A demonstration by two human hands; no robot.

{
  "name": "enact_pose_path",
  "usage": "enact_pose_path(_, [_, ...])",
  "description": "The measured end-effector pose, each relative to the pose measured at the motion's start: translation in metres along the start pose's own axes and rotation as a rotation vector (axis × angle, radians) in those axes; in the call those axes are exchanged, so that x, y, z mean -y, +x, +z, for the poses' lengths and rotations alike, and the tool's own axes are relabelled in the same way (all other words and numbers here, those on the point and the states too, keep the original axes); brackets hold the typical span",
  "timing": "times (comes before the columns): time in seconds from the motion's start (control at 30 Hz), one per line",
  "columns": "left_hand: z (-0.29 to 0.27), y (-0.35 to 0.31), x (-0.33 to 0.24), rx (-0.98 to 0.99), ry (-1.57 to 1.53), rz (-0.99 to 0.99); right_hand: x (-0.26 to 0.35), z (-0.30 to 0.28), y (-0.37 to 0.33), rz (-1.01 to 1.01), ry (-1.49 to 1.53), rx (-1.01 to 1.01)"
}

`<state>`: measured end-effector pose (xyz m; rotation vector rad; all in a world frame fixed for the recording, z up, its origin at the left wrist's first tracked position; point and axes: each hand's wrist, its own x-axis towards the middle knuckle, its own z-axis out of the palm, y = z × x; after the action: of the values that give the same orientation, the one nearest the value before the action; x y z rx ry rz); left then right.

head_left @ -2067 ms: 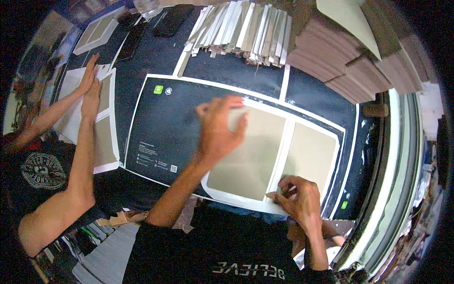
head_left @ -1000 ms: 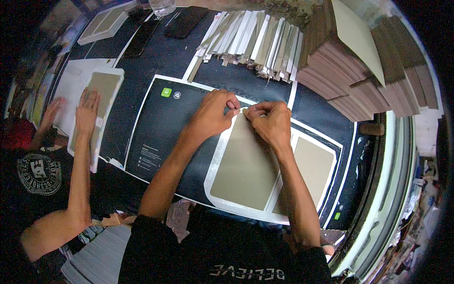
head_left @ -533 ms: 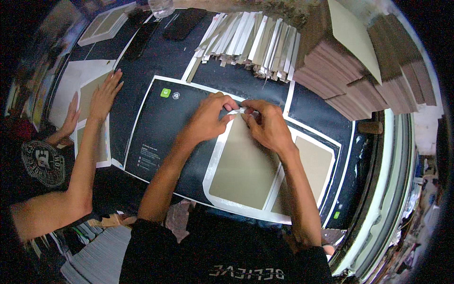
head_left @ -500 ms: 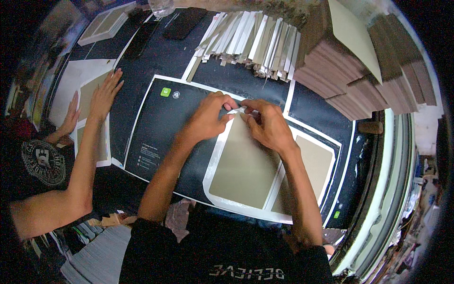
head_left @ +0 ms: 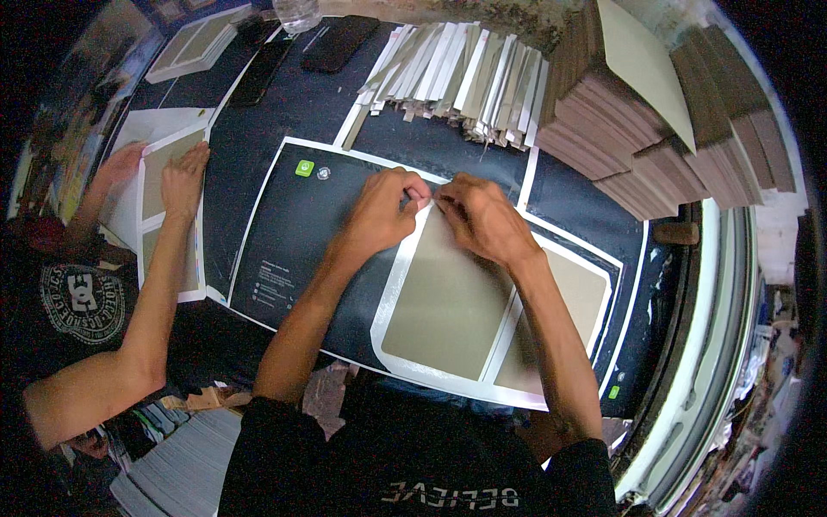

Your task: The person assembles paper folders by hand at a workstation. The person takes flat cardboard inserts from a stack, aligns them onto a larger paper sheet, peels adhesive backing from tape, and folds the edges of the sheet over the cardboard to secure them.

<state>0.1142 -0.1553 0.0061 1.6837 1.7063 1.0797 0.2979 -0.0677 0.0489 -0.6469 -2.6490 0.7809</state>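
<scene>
A white cover sheet with its edges turned in lies on dark printed sheets in front of me. On it are a large grey board and a second grey board, with a narrow pale strip between them. My left hand is closed at the far left corner of the cover sheet, thumb and fingers pinching its edge. Right beside it, my right hand pinches the same corner, fingers curled down. The fingers hide the corner itself. My right forearm covers part of the second board.
Beyond the work lie a pile of paper strips and tall stacks of grey board. A co-worker's hand presses on another boarded cover at left. Phones lie at the back; a wooden cylinder is at right.
My right fingers have drawn in tighter at the corner; my left hand has barely moved. The co-worker's hand has slid slightly toward me and left over their cover.
</scene>
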Motion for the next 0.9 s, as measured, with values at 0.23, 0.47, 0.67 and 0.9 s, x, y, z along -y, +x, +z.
enact_pose_path(0.23, [-0.001, 0.003, -0.010, -0.028, 0.016, -0.044, -0.009, 0.003, -0.005, -0.042, 0.035, -0.026])
enact_pose_path(0.47, [0.001, 0.009, -0.015, 0.048, 0.030, -0.162, -0.017, 0.004, -0.016, -0.215, -0.193, 0.065])
enact_pose_path(0.67, [-0.001, -0.001, -0.020, 0.061, 0.108, -0.171, -0.005, 0.003, -0.019, -0.317, -0.508, 0.198])
enact_pose_path(0.9, [0.004, -0.008, -0.015, -0.051, 0.039, -0.134, 0.021, 0.008, -0.035, -0.238, -0.545, 0.265])
